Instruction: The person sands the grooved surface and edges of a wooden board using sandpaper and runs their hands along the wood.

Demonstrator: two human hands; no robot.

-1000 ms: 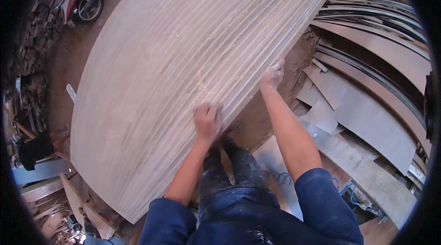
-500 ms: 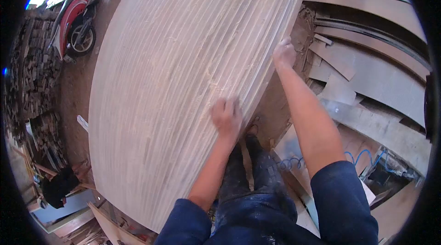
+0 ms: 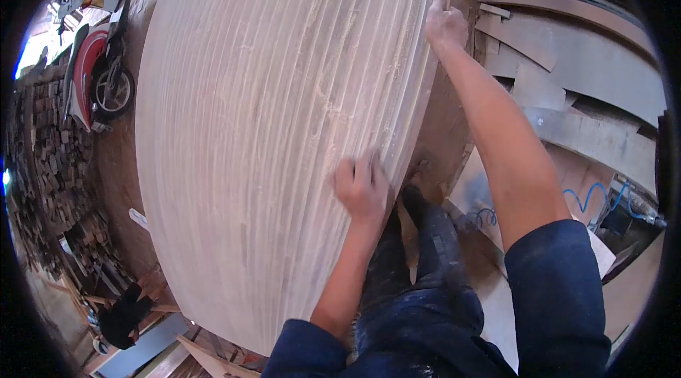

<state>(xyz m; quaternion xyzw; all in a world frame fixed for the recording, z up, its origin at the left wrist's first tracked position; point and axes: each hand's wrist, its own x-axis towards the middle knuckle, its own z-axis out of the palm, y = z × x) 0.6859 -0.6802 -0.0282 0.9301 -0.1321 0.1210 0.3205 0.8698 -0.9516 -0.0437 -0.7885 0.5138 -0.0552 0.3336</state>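
A large pale panel (image 3: 234, 130) with long grooves and ridges lies in front of me, with light dust and shavings in its grooves. My left hand (image 3: 360, 186) is curled on its ridged surface near the right edge, slightly blurred. Something small and dark shows by its fingers, but I cannot make out what it is. Farther up, my right hand (image 3: 447, 25) is closed at the panel's right edge, its fingers bent. Whether anything is inside that grip is hidden.
A red and white motorbike (image 3: 92, 73) stands at the upper left, above stacked wood offcuts (image 3: 53, 158). A person in dark clothes (image 3: 124, 318) is low at the left. To my right lie flat boards (image 3: 589, 59) and a coiled blue hose (image 3: 585, 201).
The view has shifted, so the motorbike and right-hand boards appear lower and higher respectively. Against the panel's markings, my left hand has moved slightly toward me. My right hand stays at the edge.
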